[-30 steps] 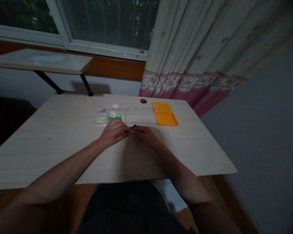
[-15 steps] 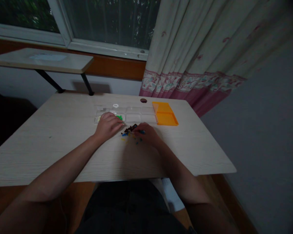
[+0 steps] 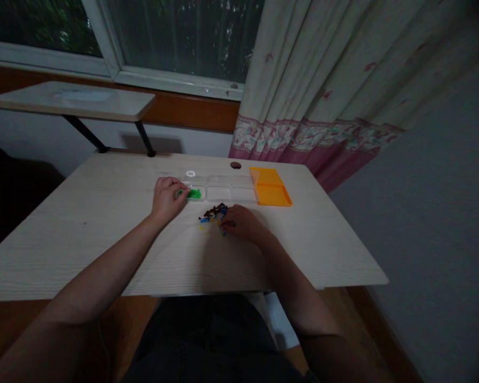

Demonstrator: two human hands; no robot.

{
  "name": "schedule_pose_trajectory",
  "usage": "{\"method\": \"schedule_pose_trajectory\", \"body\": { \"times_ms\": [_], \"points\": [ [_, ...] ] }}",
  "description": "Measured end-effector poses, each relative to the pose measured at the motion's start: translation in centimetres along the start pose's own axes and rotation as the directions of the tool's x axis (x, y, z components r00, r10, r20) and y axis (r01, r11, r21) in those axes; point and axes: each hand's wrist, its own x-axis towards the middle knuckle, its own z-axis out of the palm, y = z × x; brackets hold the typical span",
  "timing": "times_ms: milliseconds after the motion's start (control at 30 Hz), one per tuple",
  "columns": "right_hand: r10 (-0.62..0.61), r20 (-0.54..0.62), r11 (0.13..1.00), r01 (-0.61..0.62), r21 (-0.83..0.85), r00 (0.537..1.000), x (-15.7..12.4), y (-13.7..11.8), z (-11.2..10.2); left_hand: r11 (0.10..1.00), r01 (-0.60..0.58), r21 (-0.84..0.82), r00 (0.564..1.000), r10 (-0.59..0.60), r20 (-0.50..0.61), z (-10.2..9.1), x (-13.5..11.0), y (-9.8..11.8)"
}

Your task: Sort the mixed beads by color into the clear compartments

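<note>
A clear compartment tray [image 3: 223, 187] lies on the pale wooden table [image 3: 104, 234]. Its orange lid [image 3: 270, 187] is folded open at the right. Green pieces [image 3: 194, 194] fill one front compartment. My left hand [image 3: 166, 196] hovers over the tray's left compartments, fingers curled in a pinch; what they hold is too small to see. A small pile of dark, blue and yellow pieces [image 3: 213, 214] sits on the table in front of the tray. My right hand [image 3: 240, 222] rests at the pile's right edge, fingers curled down onto the pieces.
A round cable hole [image 3: 235, 165] is in the table's far edge. A second small table [image 3: 75, 101] stands behind on the left under the window. A patterned curtain [image 3: 311, 90] hangs at the back right. A grey wall runs along the right.
My left hand has moved from the pile leftward and back over the tray's left compartments, uncovering the green pieces. My right hand has stayed at the pile.
</note>
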Motion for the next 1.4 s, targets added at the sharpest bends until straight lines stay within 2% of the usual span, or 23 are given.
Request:
{"method": "schedule_pose_trajectory", "body": {
  "times_ms": [300,533,633,800,867,933,1033,1100,1267,1400],
  "points": [
    [-0.018,-0.022,1.000,0.018,-0.023,1.000,0.0,0.1,0.2,0.999,0.038,0.012,0.999,-0.038,-0.016,0.2,0.1,-0.5],
    [0.102,-0.183,0.991,-0.083,0.106,0.978,0.1,0.0,0.0,0.999,0.031,0.004,0.999,-0.031,-0.023,0.1,0.0,-0.7],
    [0.197,-0.219,0.966,-0.152,0.208,0.956,0.4,-0.2,0.2,1.000,-0.021,-0.008,1.000,0.021,-0.021,-0.1,-0.1,0.0],
    [0.248,-0.247,0.916,-0.144,0.374,0.937,0.9,-0.8,1.1,0.983,-0.151,-0.102,0.987,0.156,0.040,-0.3,-1.0,3.1],
    [0.266,-0.248,0.889,-0.137,0.437,0.931,1.0,-0.9,1.4,0.959,-0.233,-0.161,0.961,0.252,0.112,-0.3,-1.5,4.5],
    [0.280,-0.245,0.862,-0.131,0.489,0.928,1.1,-0.9,1.5,0.926,-0.315,-0.206,0.916,0.353,0.189,-0.4,-2.0,5.5],
    [0.305,-0.223,0.822,-0.138,0.552,0.926,1.2,-0.8,1.5,0.890,-0.399,-0.221,0.859,0.447,0.250,-0.6,-2.3,6.1],
    [0.320,-0.206,0.792,-0.142,0.594,0.925,1.3,-0.7,1.4,0.885,-0.420,-0.201,0.847,0.462,0.263,-0.7,-2.4,6.1],
    [0.345,-0.171,0.717,-0.141,0.683,0.923,1.4,-0.8,1.6,0.912,-0.388,-0.131,0.873,0.409,0.267,-0.7,-2.2,6.1],
    [0.335,-0.154,0.694,-0.132,0.708,0.930,1.4,-1.0,1.8,0.910,-0.400,-0.107,0.866,0.414,0.280,-0.7,-2.1,6.2]
  ]
}}
